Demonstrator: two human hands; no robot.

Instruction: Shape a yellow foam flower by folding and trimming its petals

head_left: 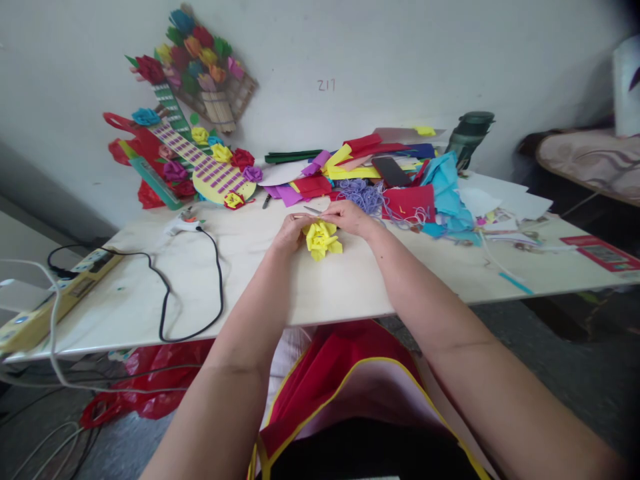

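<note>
A yellow paper flower point(323, 240) with ruffled petals hangs just over the table, below my fingers. My left hand point(291, 230) is closed on its upper left edge. Close by on the right, my right hand point(346, 217) has its fingers pinched together. A thin grey pointed tool point(313, 210) sticks out to the left from that hand; its kind and its other end are hidden by the fingers. Both hands nearly meet above the flower.
Coloured paper point(313, 185), purple yarn point(361, 195) and a dark phone point(391, 172) lie behind my hands. Paper-flower guitars point(220, 180) lean at the wall. A glue gun point(184, 225) with a black cord and a power strip point(75, 290) are left. A bottle point(470, 140) stands back right.
</note>
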